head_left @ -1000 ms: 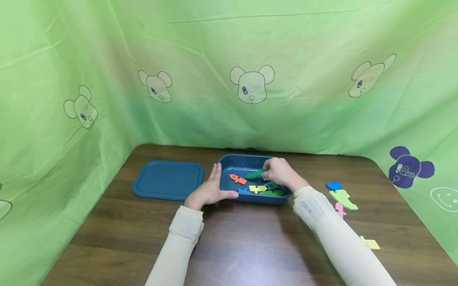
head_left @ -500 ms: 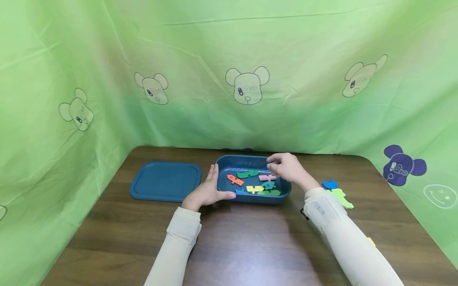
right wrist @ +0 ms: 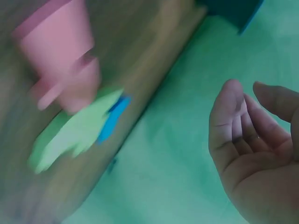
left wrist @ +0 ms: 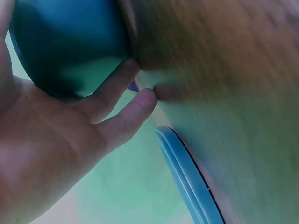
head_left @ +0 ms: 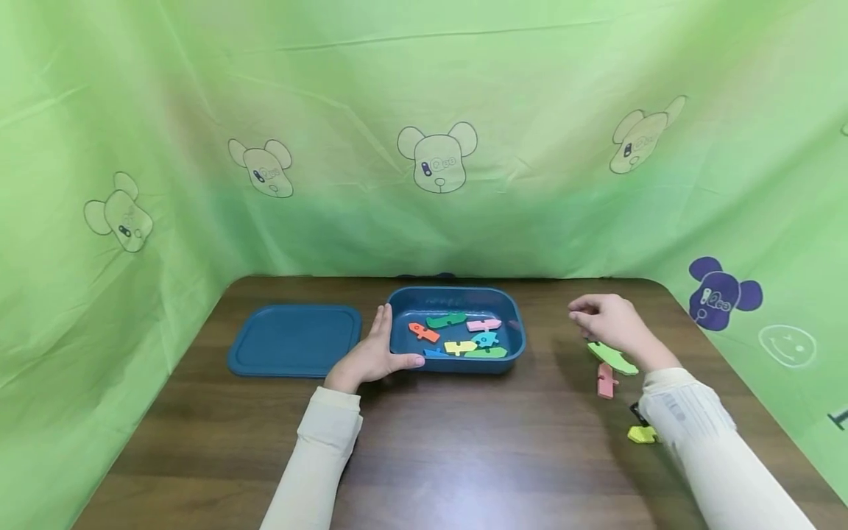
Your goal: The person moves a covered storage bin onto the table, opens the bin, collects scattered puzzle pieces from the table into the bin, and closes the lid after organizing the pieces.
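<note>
Flat, brightly coloured cut-out pieces (head_left: 447,320) are lying in the dark-blue, round-cornered box (head_left: 457,366) near the far edge of the brown wood-grain table (head_left: 464,456), while others, including a jagged lime-green piece (head_left: 612,358) and a small blue piece (right wrist: 113,119), are waiting towards the table's right edge. Straight-fingered, the left hand (head_left: 371,358) is bracing the box's near-left corner, well apart from the right hand (head_left: 616,324), which is hovering near the blue piece, loosely bent and gripping nothing! Gathering loose pieces is looking like the step in hand, apparently calling next for a low, careful pinch.
</note>
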Available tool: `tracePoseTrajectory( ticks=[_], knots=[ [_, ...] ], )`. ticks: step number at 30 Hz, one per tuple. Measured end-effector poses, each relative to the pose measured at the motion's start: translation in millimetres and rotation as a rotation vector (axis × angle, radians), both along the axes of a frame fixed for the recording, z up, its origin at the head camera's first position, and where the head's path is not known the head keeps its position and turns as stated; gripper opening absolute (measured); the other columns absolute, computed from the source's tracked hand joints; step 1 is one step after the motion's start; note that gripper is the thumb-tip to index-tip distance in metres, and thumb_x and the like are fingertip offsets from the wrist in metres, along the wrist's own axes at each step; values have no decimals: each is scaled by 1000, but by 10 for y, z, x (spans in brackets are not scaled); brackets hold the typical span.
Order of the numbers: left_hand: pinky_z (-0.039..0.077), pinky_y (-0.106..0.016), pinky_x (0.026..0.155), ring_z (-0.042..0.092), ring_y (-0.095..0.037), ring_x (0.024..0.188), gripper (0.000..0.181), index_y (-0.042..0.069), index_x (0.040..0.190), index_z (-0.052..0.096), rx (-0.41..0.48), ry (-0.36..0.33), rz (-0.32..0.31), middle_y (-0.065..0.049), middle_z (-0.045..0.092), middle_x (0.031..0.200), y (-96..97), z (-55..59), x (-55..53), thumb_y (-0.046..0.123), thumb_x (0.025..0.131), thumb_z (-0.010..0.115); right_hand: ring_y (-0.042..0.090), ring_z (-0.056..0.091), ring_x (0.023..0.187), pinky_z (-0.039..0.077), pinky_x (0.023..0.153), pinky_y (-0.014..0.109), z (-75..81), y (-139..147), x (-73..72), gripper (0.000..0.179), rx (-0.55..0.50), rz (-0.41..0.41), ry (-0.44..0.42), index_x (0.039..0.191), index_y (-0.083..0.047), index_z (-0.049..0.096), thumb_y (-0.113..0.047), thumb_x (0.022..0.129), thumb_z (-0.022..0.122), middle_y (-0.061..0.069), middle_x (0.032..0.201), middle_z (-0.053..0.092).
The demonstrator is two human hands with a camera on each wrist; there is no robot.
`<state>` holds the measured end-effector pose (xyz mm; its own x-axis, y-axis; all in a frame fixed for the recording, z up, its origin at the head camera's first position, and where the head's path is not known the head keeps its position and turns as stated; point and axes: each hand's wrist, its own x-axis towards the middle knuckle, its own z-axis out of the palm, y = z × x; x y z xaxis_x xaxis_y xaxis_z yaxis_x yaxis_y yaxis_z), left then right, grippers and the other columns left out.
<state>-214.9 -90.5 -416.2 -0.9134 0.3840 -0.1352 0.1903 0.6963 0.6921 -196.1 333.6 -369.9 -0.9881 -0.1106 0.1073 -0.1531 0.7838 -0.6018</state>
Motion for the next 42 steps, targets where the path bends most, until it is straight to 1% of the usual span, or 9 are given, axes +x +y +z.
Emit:
tracePoseTrajectory(
  ticks=[4,8,12,15,23,30,34,39,42],
  knots=[
    [38,-55,108,25,-42,147,125,12,162,-9,-2,10,10,-11,-9,169,-3,0,-4,60,84,76,21,67,67,54,58,31,-53,292,189,27,74,-3,-14,114,11,67,-10,98,64,13,85,72],
    [36,-57,109,24,-42,147,124,12,162,-9,-3,10,5,-11,-9,169,4,-2,8,59,84,75,16,60,62,49,56,32,-154,505,414,20,148,-9,-40,107,7,70,-9,96,66,3,75,67],
    [34,-57,110,22,-42,148,124,12,162,-10,-1,13,0,-12,-9,168,11,-9,26,58,85,76,16,57,60,48,52,31,-284,607,630,9,150,17,-101,95,2,71,-7,93,69,0,69,61],
    [34,-57,110,23,-42,148,123,12,162,-9,3,21,3,-12,-9,168,-2,-18,25,58,85,76,16,56,59,47,50,30,-367,619,715,3,144,42,-138,90,-1,70,-5,90,70,-1,68,59],
    [32,-57,111,20,-42,149,123,11,162,-8,18,25,4,-13,-9,168,-3,-31,30,54,85,77,13,55,57,44,53,29,-495,591,763,3,194,73,-120,86,-5,70,-4,86,73,-5,69,60],
    [33,-58,110,20,-42,148,123,11,162,-8,22,25,-1,-14,-9,168,8,-18,31,55,85,77,7,51,62,43,59,31,-488,442,798,7,282,109,-44,82,-9,70,-7,84,77,-10,71,60],
    [34,-58,109,21,-43,148,123,11,162,-8,20,22,2,-14,-9,168,0,-20,41,56,85,77,4,52,60,45,57,29,-499,321,822,6,227,151,-45,85,-11,71,-8,86,76,-11,70,59],
    [34,-58,110,20,-42,148,124,10,162,-8,28,21,-5,-14,-9,168,-2,-27,39,57,84,77,9,50,58,42,57,31,-509,334,800,11,250,60,0,80,-14,67,-9,87,74,-9,65,55],
    [34,-57,110,21,-42,148,124,11,162,-8,22,23,-4,-14,-10,168,-3,-31,24,56,84,77,11,49,62,41,58,33,-515,376,766,13,258,15,17,95,-5,69,-9,86,76,-6,68,54]
  ],
)
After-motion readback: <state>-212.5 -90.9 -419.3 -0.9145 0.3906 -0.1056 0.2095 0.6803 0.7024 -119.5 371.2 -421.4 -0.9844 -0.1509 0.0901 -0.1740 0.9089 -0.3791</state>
